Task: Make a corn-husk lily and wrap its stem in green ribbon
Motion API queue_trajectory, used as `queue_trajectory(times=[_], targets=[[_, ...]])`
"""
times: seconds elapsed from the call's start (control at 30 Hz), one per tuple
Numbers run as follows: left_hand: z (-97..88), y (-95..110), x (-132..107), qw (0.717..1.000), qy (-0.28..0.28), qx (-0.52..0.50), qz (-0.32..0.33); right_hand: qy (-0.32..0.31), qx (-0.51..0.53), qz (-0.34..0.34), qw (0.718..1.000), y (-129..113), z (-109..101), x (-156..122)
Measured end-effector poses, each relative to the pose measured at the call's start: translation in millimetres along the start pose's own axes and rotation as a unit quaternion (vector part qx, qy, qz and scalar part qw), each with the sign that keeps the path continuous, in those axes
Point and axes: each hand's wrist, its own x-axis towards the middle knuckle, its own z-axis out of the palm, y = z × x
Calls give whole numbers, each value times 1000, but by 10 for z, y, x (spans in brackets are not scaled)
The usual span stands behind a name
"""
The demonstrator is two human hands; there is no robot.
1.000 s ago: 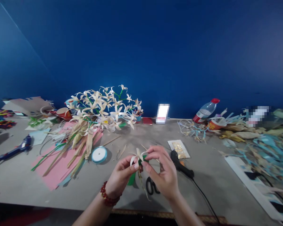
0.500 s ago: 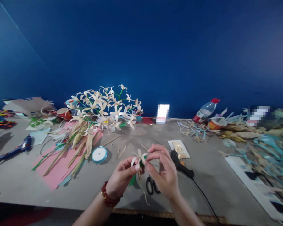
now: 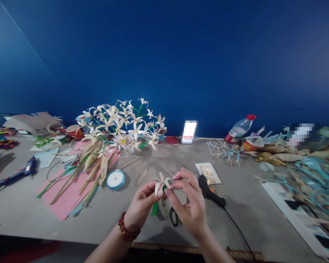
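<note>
Both my hands meet over the near middle of the table around a small cream husk flower (image 3: 161,181). My left hand (image 3: 140,208), with a red bead bracelet on its wrist, pinches the flower's base from the left, where a green strip (image 3: 154,209) hangs down. From the right, my right hand (image 3: 188,205) pinches the same flower just under the petals with thumb and forefinger. Black scissors (image 3: 174,217) lie on the table under my hands.
A black glue gun (image 3: 210,192) with its cord lies right of my hands. A tape roll (image 3: 115,179), pink paper (image 3: 68,197) and a bunch of finished flowers (image 3: 120,126) lie to the left, a blue glue gun (image 3: 18,174) far left, a bottle (image 3: 239,128) and husks on the right.
My hands have shifted slightly to the right and turned the flower a little; the green strip now hangs lower under my left hand.
</note>
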Motion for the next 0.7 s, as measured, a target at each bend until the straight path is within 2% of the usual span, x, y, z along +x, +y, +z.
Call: queue_trajectory(times=[0.13,0.43,0.57,0.7], targets=[[-65,-56,9,999,1,26,20,-3,-13,2,1000,1,4,-21],[-85,-34,43,998,-15,59,2,-10,0,13,1000,-16,-9,24],[-76,-29,71,998,-17,52,-6,-11,19,26,999,-3,-11,25],[-50,-29,97,1000,-12,23,16,-9,26,30,999,21,-7,-22]])
